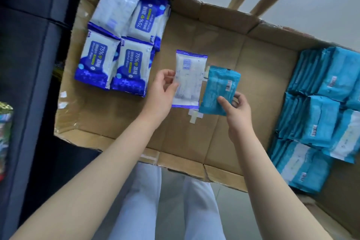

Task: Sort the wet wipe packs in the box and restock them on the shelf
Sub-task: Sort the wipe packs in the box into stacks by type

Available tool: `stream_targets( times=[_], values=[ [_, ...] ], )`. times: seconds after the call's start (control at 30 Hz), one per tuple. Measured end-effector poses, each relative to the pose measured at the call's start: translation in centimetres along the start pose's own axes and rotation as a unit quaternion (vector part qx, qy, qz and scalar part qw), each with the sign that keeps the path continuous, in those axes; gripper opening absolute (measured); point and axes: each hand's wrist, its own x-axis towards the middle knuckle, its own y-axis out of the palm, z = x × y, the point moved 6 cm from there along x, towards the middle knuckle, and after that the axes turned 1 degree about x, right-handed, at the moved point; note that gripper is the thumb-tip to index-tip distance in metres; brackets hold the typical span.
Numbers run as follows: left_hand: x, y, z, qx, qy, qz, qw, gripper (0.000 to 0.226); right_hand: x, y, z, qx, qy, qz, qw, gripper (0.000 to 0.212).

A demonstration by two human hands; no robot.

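My left hand (165, 85) pinches the left edge of a white pack with dark blue ends (190, 80), thumb on top and fingertips curled against the side. The pack's barcode side faces up. My right hand (236, 111) grips the lower right corner of a teal pack (218, 91), thumb pressed on its face and the fingers curled underneath. It too shows a barcode. The two packs sit side by side over the middle of the cardboard box (224, 13), their long edges meeting. I cannot tell whether they rest on the box floor or hang just above it.

Just below them, scraps of pale tape (195, 118) stick to the cardboard. At the far left end of the box lies the group of blue-and-white packs (120, 45), laid flat and close together. Three show "75%" and "Alcohol Wipes" print, and one is turned back side up. At the right end is the group of teal packs (315, 119), many standing on edge in tight rows with a few lying flat over them. Both groups are well apart from my hands.

Under my forearms, my pale trousers (140, 200) show beside the near wall of the box.
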Motion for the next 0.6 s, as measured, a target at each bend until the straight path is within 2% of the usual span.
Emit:
stream_targets(
  times=[0.13,0.27,0.37,0.4,0.47,0.53,0.6],
  values=[
    [-1.4,-10.4,0.0,-0.022,0.035,-0.079,0.996,0.022,-3.3,4.1,-1.4,0.036,0.031,0.014,0.999,0.031],
    [0.1,-18.3,0.4,0.022,0.059,-0.141,0.988,0.022,-5.6,7.7,-2.3,0.047,0.052,0.020,0.997,0.030],
    [2.2,-20.7,0.4,0.147,0.065,-0.168,0.973,0.029,-6.5,9.5,-2.7,0.047,0.051,0.014,0.997,0.030],
    [2.7,-20.8,0.3,0.214,0.074,-0.183,0.957,0.033,-6.8,9.9,-2.9,0.048,0.052,0.009,0.997,0.030],
    [2.7,-19.9,0.0,0.362,0.096,-0.210,0.903,0.038,-7.2,10.5,-3.2,0.054,0.056,-0.002,0.997,0.031],
    [2.7,-18.1,0.2,0.447,0.111,-0.182,0.869,0.038,-7.4,10.6,-3.6,0.061,0.060,-0.019,0.996,0.032],
    [3.3,-16.4,1.3,0.463,0.094,-0.116,0.873,0.041,-7.5,10.2,-3.8,0.068,0.060,-0.032,0.995,0.032]
  ],
)
